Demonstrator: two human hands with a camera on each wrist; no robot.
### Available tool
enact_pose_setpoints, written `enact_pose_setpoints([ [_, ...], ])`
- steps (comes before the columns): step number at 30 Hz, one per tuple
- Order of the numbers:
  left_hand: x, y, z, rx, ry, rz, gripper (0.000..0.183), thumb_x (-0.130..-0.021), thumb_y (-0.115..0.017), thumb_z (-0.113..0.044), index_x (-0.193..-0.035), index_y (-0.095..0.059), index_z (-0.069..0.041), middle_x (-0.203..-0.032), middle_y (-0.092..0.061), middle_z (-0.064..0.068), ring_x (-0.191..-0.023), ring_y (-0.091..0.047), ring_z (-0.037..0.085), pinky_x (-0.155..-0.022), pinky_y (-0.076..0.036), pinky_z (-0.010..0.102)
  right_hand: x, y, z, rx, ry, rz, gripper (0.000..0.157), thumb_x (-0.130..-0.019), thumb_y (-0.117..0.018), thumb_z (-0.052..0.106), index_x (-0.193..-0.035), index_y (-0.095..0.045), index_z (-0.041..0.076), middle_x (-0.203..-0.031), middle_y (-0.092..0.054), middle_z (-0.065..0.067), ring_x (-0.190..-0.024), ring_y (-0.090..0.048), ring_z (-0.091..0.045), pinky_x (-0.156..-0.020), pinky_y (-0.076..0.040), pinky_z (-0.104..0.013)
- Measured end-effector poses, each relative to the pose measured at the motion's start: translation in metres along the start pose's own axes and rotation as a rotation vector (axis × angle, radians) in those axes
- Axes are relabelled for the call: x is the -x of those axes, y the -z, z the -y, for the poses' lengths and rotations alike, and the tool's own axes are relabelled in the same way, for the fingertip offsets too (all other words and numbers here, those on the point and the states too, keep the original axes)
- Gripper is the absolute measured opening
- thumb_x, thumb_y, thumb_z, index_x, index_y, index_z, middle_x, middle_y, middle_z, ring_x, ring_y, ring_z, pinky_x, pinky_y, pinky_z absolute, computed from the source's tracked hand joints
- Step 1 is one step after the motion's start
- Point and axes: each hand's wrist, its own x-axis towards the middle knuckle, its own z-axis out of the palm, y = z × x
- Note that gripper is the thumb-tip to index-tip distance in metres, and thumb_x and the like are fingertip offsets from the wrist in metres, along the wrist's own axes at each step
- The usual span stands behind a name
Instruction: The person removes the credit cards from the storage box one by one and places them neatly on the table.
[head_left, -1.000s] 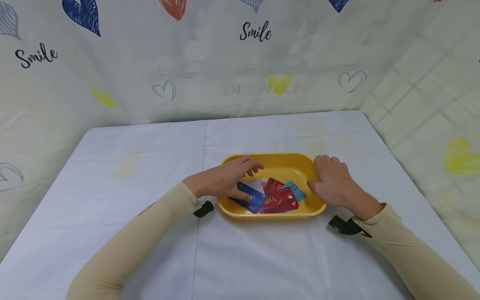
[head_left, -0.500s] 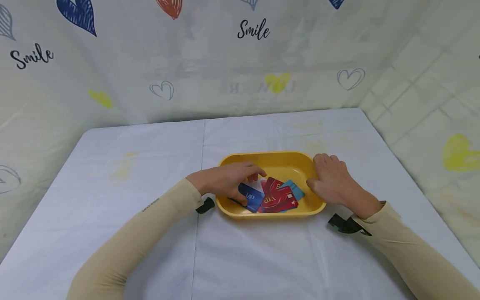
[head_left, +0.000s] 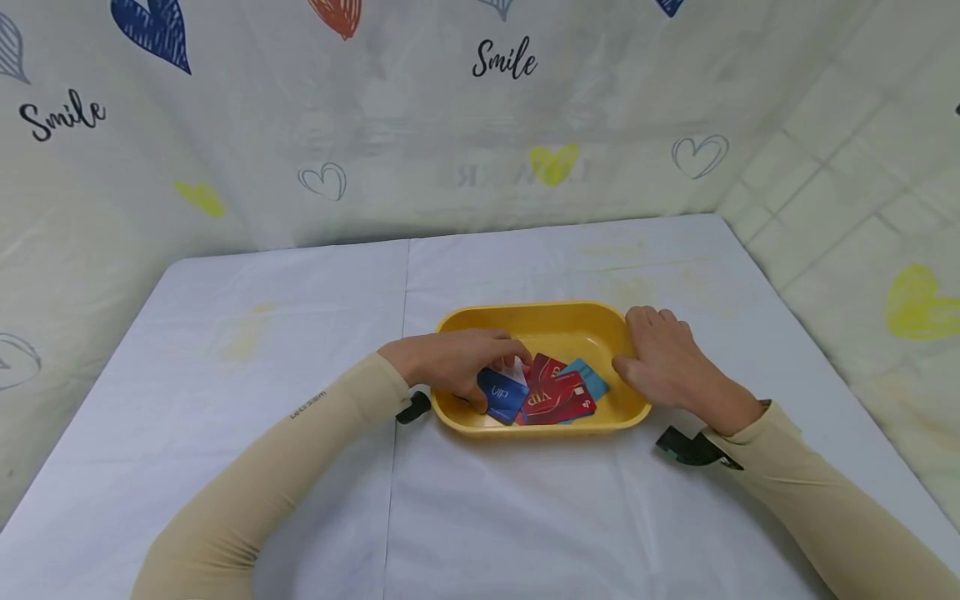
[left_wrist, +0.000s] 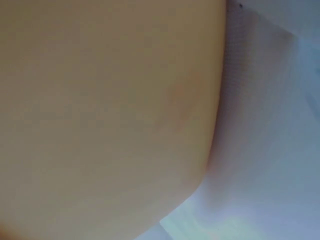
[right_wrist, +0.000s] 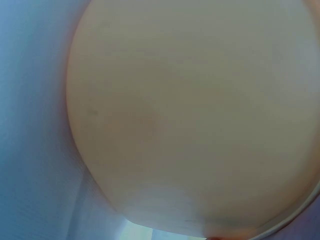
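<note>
A yellow oblong tray (head_left: 577, 321) on the white table holds several overlapping cards. Among them are a blue VIP card (head_left: 504, 393), a red VIP card (head_left: 558, 398) and a light-blue card (head_left: 590, 379). My left hand (head_left: 472, 362) reaches over the tray's left end, its thumb at the blue card's left edge and its fingers curled over the far side, pinching the card. A pale card (head_left: 517, 373) shows partly under those fingers. At the right end, my right hand (head_left: 667, 358) grips the tray's rim, thumb on the inner side. Both wrist views are mostly filled by a blurred, close surface.
White cloth with a seam and faint yellow stains covers the table (head_left: 300, 375). Behind it hangs a printed curtain (head_left: 420, 108) with hearts and lettering, which continues along the right side. Dark wrist devices sit under both sleeves (head_left: 810, 475).
My left hand has lowered and moved slightly right, its thumb drawing back to the blue card's edge and its fingers closing inward. The right hand stays on the rim.
</note>
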Motion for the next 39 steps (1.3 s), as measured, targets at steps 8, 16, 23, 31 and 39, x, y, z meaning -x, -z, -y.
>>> enact_pose_setpoints([
  [8, -0.002, -0.002, 0.0006, -0.045, 0.0, -0.003, 0.072, -0.087, -0.083, -0.022, -0.149, -0.046, -0.024, -0.133, -0.06, 0.0, -0.126, -0.055, 0.015, -0.111, -0.05, 0.031, -0.0015, -0.0004, -0.0009, 0.001, 0.007, 0.001, 0.029, -0.089, -0.053, 0.019, -0.106, -0.046, -0.004, -0.09, -0.045, -0.013, -0.089, -0.041, -0.033, -0.072, -0.028, -0.036],
  [16, -0.0034, -0.0034, 0.0006, -0.038, -0.006, 0.005, 0.068, -0.089, -0.082, -0.022, -0.147, -0.047, -0.025, -0.134, -0.065, -0.002, -0.125, -0.056, 0.013, -0.11, -0.051, 0.03, -0.0019, 0.0005, -0.0009, -0.001, 0.006, 0.002, 0.03, -0.089, -0.053, 0.019, -0.106, -0.046, -0.004, -0.089, -0.045, -0.013, -0.088, -0.041, -0.033, -0.072, -0.027, -0.036],
  [23, -0.0026, -0.003, -0.0009, -0.036, 0.008, 0.011, 0.068, -0.089, -0.082, -0.023, -0.147, -0.047, -0.025, -0.135, -0.064, -0.001, -0.127, -0.055, 0.015, -0.111, -0.051, 0.032, -0.0025, 0.0001, -0.0013, -0.008, 0.007, 0.0, 0.03, -0.089, -0.053, 0.019, -0.106, -0.046, -0.004, -0.089, -0.045, -0.013, -0.088, -0.041, -0.033, -0.072, -0.028, -0.036],
  [31, -0.003, -0.0031, 0.0004, -0.054, 0.009, 0.01, 0.068, -0.089, -0.082, -0.026, -0.146, -0.046, -0.027, -0.133, -0.064, -0.001, -0.123, -0.057, 0.014, -0.11, -0.05, 0.031, -0.0032, 0.0001, -0.0019, -0.007, 0.009, 0.006, 0.028, -0.09, -0.053, 0.02, -0.104, -0.045, -0.003, -0.089, -0.043, -0.013, -0.087, -0.041, -0.032, -0.072, -0.027, -0.036],
  [39, -0.0036, -0.0044, -0.0005, -0.065, 0.02, 0.01, 0.068, -0.088, -0.083, -0.028, -0.146, -0.047, -0.028, -0.133, -0.063, -0.002, -0.124, -0.056, 0.014, -0.11, -0.051, 0.032, -0.0031, 0.0, -0.0017, -0.014, 0.005, 0.011, 0.028, -0.09, -0.053, 0.019, -0.105, -0.045, -0.003, -0.089, -0.044, -0.013, -0.089, -0.041, -0.033, -0.073, -0.026, -0.036],
])
